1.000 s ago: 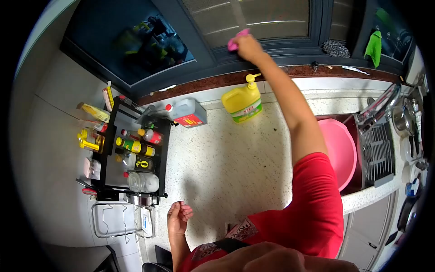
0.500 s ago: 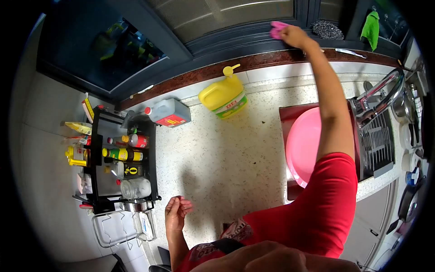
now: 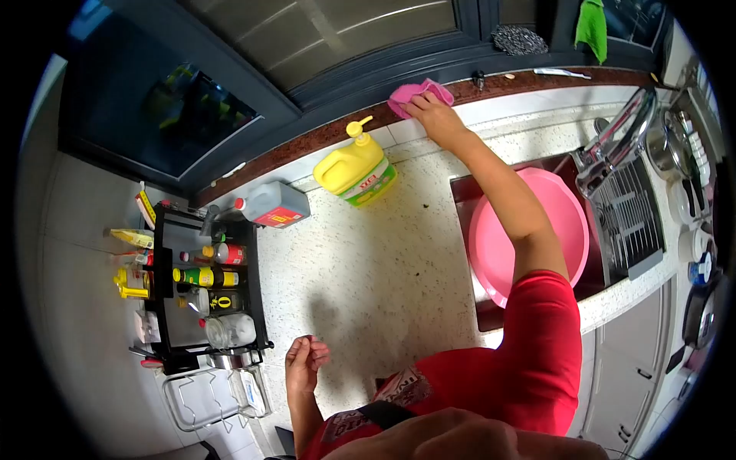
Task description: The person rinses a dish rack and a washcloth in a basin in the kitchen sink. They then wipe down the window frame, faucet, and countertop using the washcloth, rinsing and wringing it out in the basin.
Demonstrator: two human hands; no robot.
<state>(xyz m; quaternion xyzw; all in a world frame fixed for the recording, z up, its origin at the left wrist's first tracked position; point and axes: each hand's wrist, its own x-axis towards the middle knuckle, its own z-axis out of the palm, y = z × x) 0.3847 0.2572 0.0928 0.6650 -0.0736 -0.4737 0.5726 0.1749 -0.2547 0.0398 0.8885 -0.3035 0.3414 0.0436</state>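
My right hand is stretched out to the window ledge and grips a pink cleaning cloth, its fingers pressing the cloth on the dark red stone sill. Just left of the cloth stands a yellow pump jug of detergent with a green and white label. My left hand hovers over the front left of the speckled counter. Its fingers are loosely curled with the thumb against them, and nothing shows in them.
A pink basin sits in the sink under a chrome faucet. A grey jug stands near a black rack of bottles. On the sill lie a white tube and a small dark object. A green cloth hangs above.
My right hand has moved the pink cloth from the window frame down and left onto the sill. My left hand stays over the counter, its fingers a little more curled. The camera view has shifted.
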